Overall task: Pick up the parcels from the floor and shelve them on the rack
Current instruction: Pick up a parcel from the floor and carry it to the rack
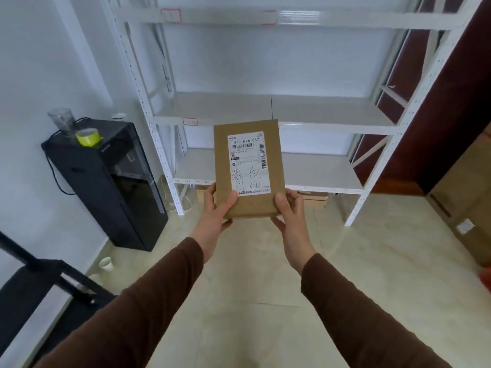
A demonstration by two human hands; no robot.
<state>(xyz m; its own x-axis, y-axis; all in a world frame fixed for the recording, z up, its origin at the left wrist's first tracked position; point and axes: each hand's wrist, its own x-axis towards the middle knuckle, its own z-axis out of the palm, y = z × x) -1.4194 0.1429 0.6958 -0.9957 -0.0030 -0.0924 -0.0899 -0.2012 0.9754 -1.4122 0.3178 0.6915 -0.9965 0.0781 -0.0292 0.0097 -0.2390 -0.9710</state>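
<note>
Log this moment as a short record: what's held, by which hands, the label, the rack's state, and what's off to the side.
held item: brown parcel, upright, label facing camera
left hand: grips lower left edge
right hand: grips lower right edge
label: white, printed 570 K76 057, handwritten characters below
rack: white metal, visible shelves bare
left side: black water dispenser with yellow tape roll on top
under rack: cardboard boxes

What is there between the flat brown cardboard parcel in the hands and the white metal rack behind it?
In the head view, nothing: only bare beige floor separates the flat brown cardboard parcel, held by the left hand and right hand, from the white metal rack.
</note>
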